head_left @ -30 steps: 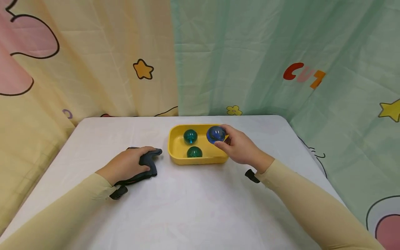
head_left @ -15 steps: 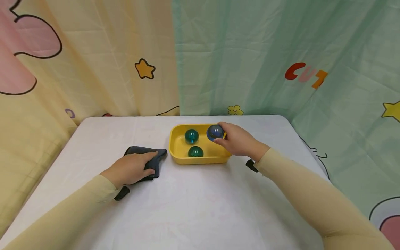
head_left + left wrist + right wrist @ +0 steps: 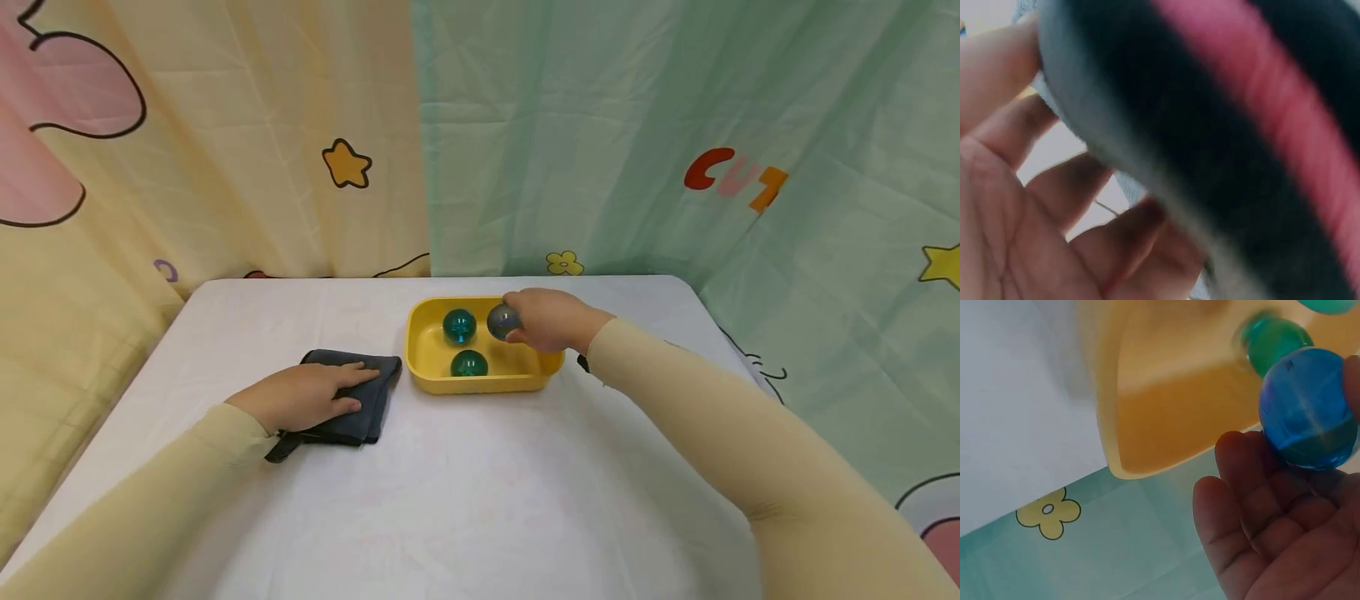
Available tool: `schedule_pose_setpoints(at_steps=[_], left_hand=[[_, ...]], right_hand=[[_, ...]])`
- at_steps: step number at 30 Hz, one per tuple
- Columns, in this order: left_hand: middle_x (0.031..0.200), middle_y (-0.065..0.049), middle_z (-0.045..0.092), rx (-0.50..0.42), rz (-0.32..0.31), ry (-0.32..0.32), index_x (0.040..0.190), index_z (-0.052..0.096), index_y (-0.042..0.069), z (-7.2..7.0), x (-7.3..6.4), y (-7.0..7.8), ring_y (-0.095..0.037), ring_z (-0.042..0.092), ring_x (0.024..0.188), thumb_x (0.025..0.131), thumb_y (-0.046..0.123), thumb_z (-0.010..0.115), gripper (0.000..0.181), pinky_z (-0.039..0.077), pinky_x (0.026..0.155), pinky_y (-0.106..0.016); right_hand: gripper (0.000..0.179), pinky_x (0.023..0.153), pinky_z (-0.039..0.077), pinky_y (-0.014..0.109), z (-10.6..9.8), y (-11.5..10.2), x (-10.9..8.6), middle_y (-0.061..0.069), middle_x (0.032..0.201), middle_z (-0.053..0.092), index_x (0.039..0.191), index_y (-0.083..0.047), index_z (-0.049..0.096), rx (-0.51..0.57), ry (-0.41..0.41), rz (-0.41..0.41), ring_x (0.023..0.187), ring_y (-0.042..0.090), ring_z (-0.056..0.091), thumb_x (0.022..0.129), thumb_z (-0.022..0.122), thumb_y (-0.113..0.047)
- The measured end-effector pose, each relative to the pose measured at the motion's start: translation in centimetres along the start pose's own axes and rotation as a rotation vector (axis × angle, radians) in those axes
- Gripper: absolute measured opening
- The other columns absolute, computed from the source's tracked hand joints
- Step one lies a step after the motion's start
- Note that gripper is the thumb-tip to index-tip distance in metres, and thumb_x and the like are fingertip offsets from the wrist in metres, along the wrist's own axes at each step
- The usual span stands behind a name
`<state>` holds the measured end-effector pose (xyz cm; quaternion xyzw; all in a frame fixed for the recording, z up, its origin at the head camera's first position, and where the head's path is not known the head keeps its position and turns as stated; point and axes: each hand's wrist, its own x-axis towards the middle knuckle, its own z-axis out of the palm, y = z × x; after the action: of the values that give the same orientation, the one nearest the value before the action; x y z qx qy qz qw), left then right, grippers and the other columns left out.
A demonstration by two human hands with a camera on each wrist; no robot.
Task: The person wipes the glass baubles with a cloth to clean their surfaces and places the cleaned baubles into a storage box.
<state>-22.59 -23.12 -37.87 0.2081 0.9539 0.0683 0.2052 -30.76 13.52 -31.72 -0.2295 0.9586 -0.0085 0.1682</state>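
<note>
A clear blue ball [image 3: 502,322] is pinched between the thumb and fingers of my right hand [image 3: 547,320], over the right half of a yellow tray [image 3: 480,386]. The right wrist view shows the same blue ball [image 3: 1310,406] in front of a green ball [image 3: 1274,345]. Inside the tray sit a teal ball [image 3: 459,326] and a dark green ball [image 3: 469,364]. To the left of the tray, my left hand [image 3: 303,397] rests on a folded dark grey cloth [image 3: 369,417], fingers extended. Close up in the left wrist view, the cloth's dark edge with a pink stripe [image 3: 1260,81] is blurred.
A white-covered table [image 3: 480,483] carries everything. Patterned curtains [image 3: 510,142] hang behind it and along both sides. A black wrist strap [image 3: 282,448] shows below the left sleeve.
My right hand has moved slightly left with the blue ball, further over the tray. My left hand has loosened from the bunched cloth, which lies flatter.
</note>
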Motion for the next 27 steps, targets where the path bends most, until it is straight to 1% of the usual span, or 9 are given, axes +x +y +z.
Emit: schedule_pose_setpoints(at_steps=[2, 5, 9, 11, 15, 17, 19, 22, 27], left_hand=[[0.167, -0.013, 0.043, 0.051, 0.008, 0.016, 0.161, 0.045, 0.032, 0.4, 0.3, 0.3, -0.044, 0.050, 0.145, 0.103, 0.046, 0.065, 0.063, 0.047, 0.112, -0.065], [0.166, -0.017, 0.042, 0.101, -0.011, 0.038, 0.160, 0.046, 0.029, 0.7, 0.7, 0.9, -0.046, 0.049, 0.145, 0.100, 0.045, 0.070, 0.066, 0.048, 0.111, -0.064], [0.165, -0.018, 0.044, 0.106, -0.049, 0.046, 0.159, 0.048, 0.028, 0.7, 1.1, 1.4, -0.048, 0.053, 0.140, 0.097, 0.045, 0.074, 0.070, 0.050, 0.108, -0.064], [0.165, -0.019, 0.044, 0.098, -0.064, 0.043, 0.159, 0.049, 0.028, 0.8, 1.1, 1.6, -0.048, 0.055, 0.139, 0.096, 0.045, 0.076, 0.071, 0.051, 0.108, -0.064], [0.165, -0.019, 0.044, 0.092, -0.087, 0.041, 0.159, 0.049, 0.029, 0.9, 1.1, 1.7, -0.048, 0.056, 0.137, 0.095, 0.046, 0.077, 0.072, 0.051, 0.107, -0.065], [0.165, -0.019, 0.044, 0.089, -0.095, 0.042, 0.159, 0.049, 0.029, 1.0, 1.2, 1.7, -0.048, 0.057, 0.136, 0.094, 0.046, 0.077, 0.072, 0.052, 0.106, -0.065], [0.164, -0.019, 0.044, 0.088, -0.098, 0.040, 0.158, 0.049, 0.029, 1.1, 1.2, 1.8, -0.048, 0.057, 0.136, 0.094, 0.047, 0.078, 0.072, 0.052, 0.106, -0.065], [0.163, -0.020, 0.045, 0.094, -0.090, 0.040, 0.158, 0.050, 0.028, 1.2, 1.2, 1.7, -0.047, 0.058, 0.135, 0.094, 0.047, 0.078, 0.072, 0.052, 0.106, -0.064], [0.162, -0.021, 0.047, 0.104, -0.076, 0.046, 0.156, 0.053, 0.027, 1.2, 1.2, 1.8, -0.048, 0.059, 0.134, 0.093, 0.047, 0.079, 0.071, 0.052, 0.106, -0.064]], right_hand=[[0.054, 0.109, 0.056, 0.045, -0.2, -0.1, 0.6, 0.008, 0.127, 0.067, 0.143, -0.010, 0.054, -0.028, -0.022, -0.006, 0.114, 0.026, 0.064, 0.101, 0.072, -0.039], [0.046, 0.110, 0.056, 0.046, -0.4, -0.2, 1.4, 0.006, 0.123, 0.067, 0.138, -0.013, 0.057, -0.049, -0.051, 0.004, 0.112, 0.026, 0.064, 0.100, 0.073, -0.035], [0.039, 0.111, 0.054, 0.049, -0.3, -0.4, 2.3, 0.002, 0.121, 0.067, 0.134, -0.018, 0.060, -0.050, -0.091, 0.036, 0.111, 0.025, 0.063, 0.100, 0.074, -0.031], [0.036, 0.112, 0.053, 0.050, -0.1, -0.5, 2.8, 0.001, 0.120, 0.067, 0.133, -0.020, 0.061, -0.067, -0.104, 0.029, 0.111, 0.025, 0.062, 0.101, 0.073, -0.029], [0.027, 0.112, 0.054, 0.048, 0.1, -0.6, 3.4, 0.001, 0.118, 0.068, 0.129, -0.020, 0.063, -0.127, -0.113, -0.010, 0.108, 0.025, 0.063, 0.103, 0.071, -0.024], [0.024, 0.111, 0.054, 0.048, 0.3, -0.7, 3.6, 0.002, 0.116, 0.068, 0.126, -0.020, 0.063, -0.131, -0.116, -0.019, 0.107, 0.025, 0.063, 0.103, 0.070, -0.022], [0.022, 0.112, 0.053, 0.049, 0.4, -0.8, 3.8, 0.002, 0.116, 0.068, 0.124, -0.020, 0.064, -0.111, -0.128, -0.014, 0.107, 0.026, 0.062, 0.103, 0.070, -0.021], [0.025, 0.115, 0.050, 0.051, 0.5, -0.9, 3.8, 0.002, 0.120, 0.069, 0.126, -0.020, 0.064, -0.086, -0.156, 0.004, 0.111, 0.026, 0.061, 0.102, 0.071, -0.020], [0.041, 0.119, 0.046, 0.054, 0.6, -1.3, 3.8, 0.003, 0.132, 0.068, 0.137, -0.022, 0.062, -0.080, -0.191, 0.033, 0.118, 0.026, 0.059, 0.099, 0.076, -0.017]])
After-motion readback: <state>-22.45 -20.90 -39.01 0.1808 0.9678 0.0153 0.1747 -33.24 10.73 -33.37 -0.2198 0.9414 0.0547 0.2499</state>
